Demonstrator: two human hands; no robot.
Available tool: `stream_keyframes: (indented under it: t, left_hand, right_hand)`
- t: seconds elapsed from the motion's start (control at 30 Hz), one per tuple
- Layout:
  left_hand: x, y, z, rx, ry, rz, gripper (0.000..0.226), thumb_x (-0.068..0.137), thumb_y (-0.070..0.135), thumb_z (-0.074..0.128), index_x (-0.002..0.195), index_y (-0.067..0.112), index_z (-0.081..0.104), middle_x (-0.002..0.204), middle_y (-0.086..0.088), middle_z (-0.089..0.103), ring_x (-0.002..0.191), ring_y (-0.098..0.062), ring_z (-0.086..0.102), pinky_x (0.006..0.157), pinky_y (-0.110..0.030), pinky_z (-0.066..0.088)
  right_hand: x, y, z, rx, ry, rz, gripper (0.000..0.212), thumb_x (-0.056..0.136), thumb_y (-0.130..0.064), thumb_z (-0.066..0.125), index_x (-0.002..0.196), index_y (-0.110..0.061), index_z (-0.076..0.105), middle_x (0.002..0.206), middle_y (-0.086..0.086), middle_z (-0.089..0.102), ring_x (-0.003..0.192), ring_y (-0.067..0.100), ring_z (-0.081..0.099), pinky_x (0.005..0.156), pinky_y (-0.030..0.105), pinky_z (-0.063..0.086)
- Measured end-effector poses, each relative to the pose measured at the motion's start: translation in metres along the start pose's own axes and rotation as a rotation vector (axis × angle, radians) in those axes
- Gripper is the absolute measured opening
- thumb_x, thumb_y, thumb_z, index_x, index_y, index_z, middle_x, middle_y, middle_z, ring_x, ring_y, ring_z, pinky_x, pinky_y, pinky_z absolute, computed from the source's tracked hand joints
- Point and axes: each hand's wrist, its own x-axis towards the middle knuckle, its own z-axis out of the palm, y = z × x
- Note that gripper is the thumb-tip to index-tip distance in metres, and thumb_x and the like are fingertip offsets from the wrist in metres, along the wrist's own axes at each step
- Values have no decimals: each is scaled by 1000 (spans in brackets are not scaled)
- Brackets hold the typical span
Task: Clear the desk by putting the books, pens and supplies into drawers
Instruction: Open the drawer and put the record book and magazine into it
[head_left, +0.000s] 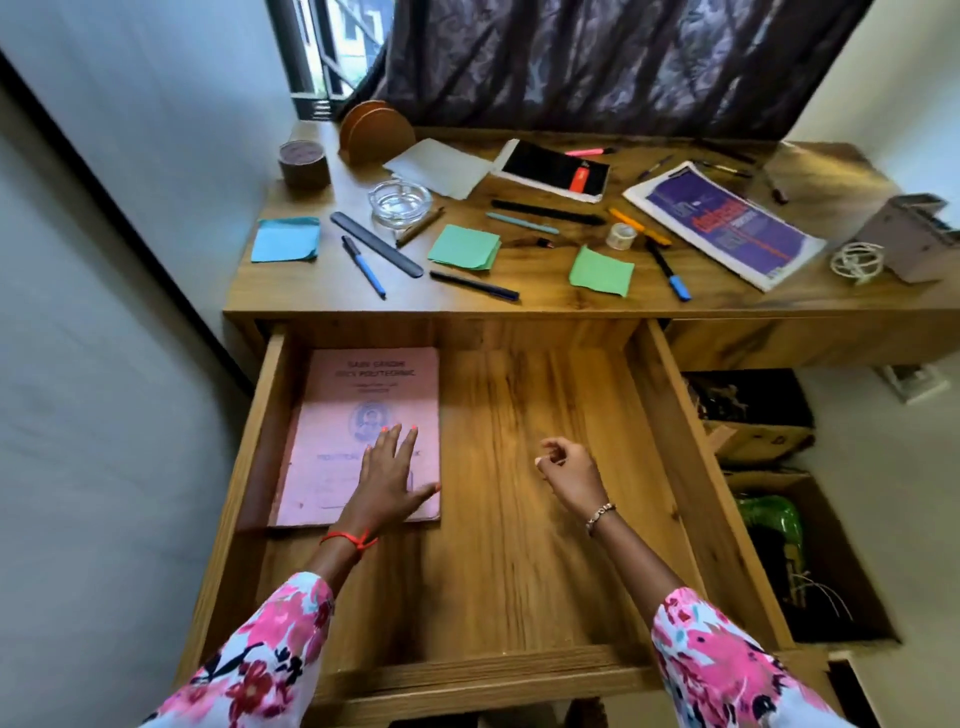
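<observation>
Pressing pink book (358, 415) flat inside the open drawer (493, 670).
Left hand (387, 478) lay on the book, fingers straight and spread; the book sat at the drawer's 9 o'clock side. Right hand (566, 467) hovered over the drawer floor at 3 o'clock of the left, fingers loosely curled, holding nothing. Desk (322, 291) at 12 o'clock carried blue pen (363, 266), green sticky notes (464, 247), purple book (727, 223).
</observation>
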Motion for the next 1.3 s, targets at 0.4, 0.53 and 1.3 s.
stream_keyframes:
  t: [0.4, 0.53, 1.3]
  left_hand:
    - [15, 229, 28, -219, 183, 371, 43, 87, 25, 61, 124, 5, 52, 127, -12, 56, 114, -23, 54, 96, -33, 46]
    - [16, 299, 46, -282, 210, 463, 37, 87, 21, 62, 120, 4, 56, 120, -11, 59, 104, -23, 59, 84, -31, 52]
    - [132, 449, 102, -303, 290, 386, 41, 84, 21, 66, 122, 9, 55, 121, -10, 61, 106, -11, 53, 77, -9, 39]
  right_hand:
    - [-29, 49, -165, 27, 99, -245, 29, 87, -12, 55, 115, -14, 58, 85, 8, 65, 83, 21, 62, 78, 32, 49]
    - [-34, 78, -228, -25, 161, -299, 26, 88, -13, 54, 113, -15, 60, 90, 15, 67, 83, 25, 64, 73, 30, 49]
    - [82, 164, -400, -1, 217, -442, 16, 89, -13, 57, 97, -7, 70, 96, 8, 68, 86, 16, 63, 75, 20, 50]
